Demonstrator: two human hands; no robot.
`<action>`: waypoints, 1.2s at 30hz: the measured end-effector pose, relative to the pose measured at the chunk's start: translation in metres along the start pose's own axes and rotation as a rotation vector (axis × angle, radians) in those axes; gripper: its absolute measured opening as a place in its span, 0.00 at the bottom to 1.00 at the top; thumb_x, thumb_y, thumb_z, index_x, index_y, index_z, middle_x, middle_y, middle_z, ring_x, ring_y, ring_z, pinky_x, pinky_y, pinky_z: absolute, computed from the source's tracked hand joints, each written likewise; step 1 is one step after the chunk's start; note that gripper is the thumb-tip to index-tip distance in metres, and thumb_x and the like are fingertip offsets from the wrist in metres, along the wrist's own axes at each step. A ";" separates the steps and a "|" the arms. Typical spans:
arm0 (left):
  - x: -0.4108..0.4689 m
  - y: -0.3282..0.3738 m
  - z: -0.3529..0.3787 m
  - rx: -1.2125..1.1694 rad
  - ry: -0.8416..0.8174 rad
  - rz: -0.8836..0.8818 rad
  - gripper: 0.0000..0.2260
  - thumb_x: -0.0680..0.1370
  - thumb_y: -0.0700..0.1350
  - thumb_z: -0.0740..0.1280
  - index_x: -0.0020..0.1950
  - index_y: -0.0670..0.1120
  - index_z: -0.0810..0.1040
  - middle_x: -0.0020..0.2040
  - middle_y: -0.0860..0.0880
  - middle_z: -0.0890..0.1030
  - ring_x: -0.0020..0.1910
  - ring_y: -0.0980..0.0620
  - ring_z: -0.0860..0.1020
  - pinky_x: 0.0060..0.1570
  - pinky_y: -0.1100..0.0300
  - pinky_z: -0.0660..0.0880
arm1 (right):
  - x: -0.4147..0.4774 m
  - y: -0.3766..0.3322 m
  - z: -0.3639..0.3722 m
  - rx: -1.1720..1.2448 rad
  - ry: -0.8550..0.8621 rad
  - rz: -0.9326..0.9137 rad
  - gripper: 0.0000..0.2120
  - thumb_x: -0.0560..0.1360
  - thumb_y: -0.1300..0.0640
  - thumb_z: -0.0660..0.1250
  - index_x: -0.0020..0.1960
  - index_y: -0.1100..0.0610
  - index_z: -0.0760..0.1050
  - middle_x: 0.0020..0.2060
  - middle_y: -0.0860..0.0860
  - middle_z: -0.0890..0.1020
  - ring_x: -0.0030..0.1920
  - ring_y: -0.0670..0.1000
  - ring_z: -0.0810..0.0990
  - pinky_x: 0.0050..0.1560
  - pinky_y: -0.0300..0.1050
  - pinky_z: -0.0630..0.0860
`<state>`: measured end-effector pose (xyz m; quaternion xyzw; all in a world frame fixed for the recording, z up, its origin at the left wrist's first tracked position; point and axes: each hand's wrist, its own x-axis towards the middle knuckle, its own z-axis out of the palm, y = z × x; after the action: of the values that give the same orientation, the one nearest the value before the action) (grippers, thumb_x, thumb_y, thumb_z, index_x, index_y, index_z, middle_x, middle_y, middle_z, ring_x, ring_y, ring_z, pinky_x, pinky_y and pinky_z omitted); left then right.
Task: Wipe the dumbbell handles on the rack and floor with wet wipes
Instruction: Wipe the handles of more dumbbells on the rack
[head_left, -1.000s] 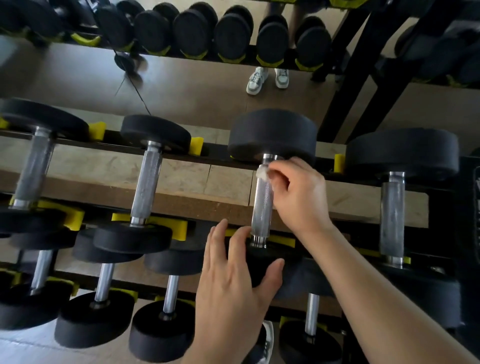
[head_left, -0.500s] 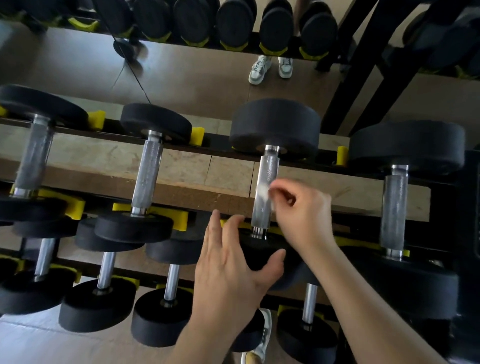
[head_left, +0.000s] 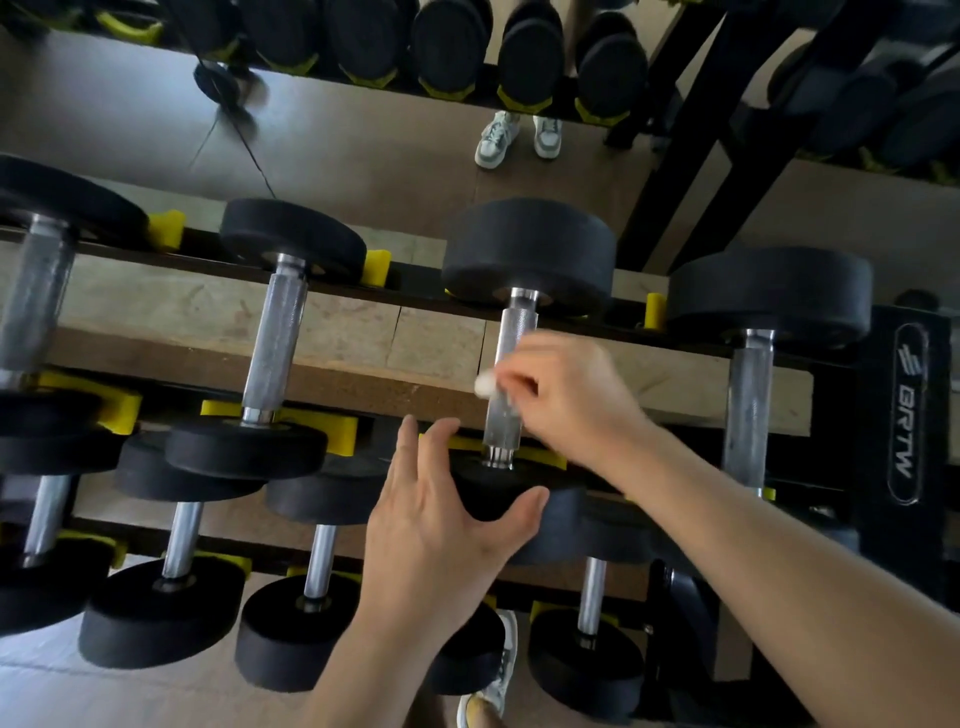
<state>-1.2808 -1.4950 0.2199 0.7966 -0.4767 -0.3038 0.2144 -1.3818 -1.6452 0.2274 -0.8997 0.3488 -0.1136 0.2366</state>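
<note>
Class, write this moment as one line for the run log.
phase: handle wipe | right hand: pinches wet wipe against dumbbell handle | left hand: rests on near head

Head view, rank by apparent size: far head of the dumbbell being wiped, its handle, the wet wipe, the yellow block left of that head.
1. far head
2. handle
3. yellow block and wet wipe: unranked, wipe mostly hidden in the right hand.
</note>
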 end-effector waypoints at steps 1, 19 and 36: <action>0.000 0.001 -0.001 -0.004 -0.001 -0.005 0.40 0.67 0.73 0.61 0.73 0.54 0.58 0.77 0.52 0.56 0.74 0.49 0.63 0.64 0.54 0.69 | 0.011 0.002 -0.003 -0.004 0.119 0.038 0.05 0.75 0.62 0.67 0.44 0.57 0.82 0.40 0.49 0.80 0.40 0.46 0.78 0.43 0.43 0.78; 0.067 0.015 -0.028 -0.078 -0.038 0.155 0.08 0.76 0.51 0.70 0.55 0.57 0.81 0.45 0.61 0.79 0.43 0.64 0.76 0.42 0.75 0.71 | -0.019 -0.009 0.008 0.256 -0.009 0.325 0.04 0.73 0.58 0.72 0.47 0.52 0.83 0.42 0.44 0.81 0.43 0.40 0.79 0.45 0.31 0.74; 0.132 0.040 -0.007 -0.253 0.294 -0.004 0.02 0.75 0.45 0.71 0.45 0.51 0.83 0.44 0.57 0.79 0.43 0.60 0.76 0.40 0.70 0.67 | 0.018 -0.004 0.031 0.283 0.711 0.443 0.06 0.73 0.63 0.72 0.49 0.57 0.83 0.46 0.49 0.82 0.44 0.41 0.79 0.45 0.27 0.73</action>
<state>-1.2536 -1.6306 0.2131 0.7998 -0.3968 -0.2423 0.3797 -1.3548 -1.6442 0.2037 -0.6669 0.5739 -0.4094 0.2414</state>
